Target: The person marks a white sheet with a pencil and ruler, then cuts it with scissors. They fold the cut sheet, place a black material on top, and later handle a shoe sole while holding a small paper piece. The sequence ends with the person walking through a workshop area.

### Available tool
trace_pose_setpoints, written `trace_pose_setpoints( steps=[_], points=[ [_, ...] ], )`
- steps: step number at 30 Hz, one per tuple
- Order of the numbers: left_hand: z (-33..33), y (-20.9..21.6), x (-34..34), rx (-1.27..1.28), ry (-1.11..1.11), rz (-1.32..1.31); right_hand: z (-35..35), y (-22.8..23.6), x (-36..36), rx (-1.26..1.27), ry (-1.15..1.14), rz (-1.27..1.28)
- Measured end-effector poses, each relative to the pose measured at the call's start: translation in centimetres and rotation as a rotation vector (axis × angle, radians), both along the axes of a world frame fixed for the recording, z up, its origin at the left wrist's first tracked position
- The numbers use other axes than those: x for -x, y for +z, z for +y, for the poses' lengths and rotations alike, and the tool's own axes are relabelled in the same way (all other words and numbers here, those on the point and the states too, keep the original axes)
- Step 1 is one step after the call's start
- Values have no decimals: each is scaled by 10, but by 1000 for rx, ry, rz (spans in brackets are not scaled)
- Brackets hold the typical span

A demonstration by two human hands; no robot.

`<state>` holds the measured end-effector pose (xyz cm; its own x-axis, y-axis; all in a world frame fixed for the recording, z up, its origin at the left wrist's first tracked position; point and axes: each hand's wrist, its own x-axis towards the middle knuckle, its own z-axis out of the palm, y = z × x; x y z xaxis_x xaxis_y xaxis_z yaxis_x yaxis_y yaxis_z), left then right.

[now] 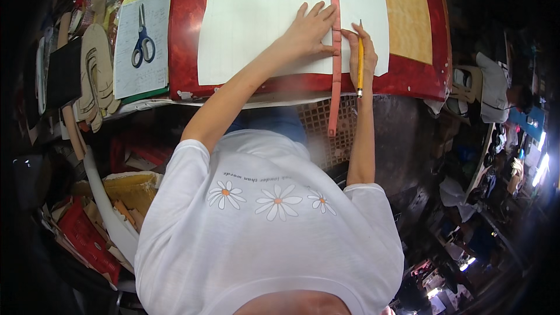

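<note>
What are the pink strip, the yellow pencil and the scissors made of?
Pink strip: maybe plastic, dull finish; it looks thin, flat and evenly coloured.
Yellow pencil: perhaps painted wood, since the shaft is yellow with a dark point; plastic is possible.
Scissors: blades probably metal, being thin and grey; handles likely plastic, as they're thick, blue loops.

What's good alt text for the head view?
A person's left hand touches a pink measuring strip laid across white paper; the right hand holds a yellow pencil. Blue-handled scissors lie on a written sheet to the left.
</note>
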<state>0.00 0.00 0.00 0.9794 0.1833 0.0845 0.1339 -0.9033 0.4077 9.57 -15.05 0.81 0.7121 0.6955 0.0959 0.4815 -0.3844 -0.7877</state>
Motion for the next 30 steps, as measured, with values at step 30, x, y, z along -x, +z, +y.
trace_pose_setpoints(
  steps=[30],
  points=[
    [-1,6,3,-96,-15,4,39,22,-3,-6,61,-235]
  ],
)
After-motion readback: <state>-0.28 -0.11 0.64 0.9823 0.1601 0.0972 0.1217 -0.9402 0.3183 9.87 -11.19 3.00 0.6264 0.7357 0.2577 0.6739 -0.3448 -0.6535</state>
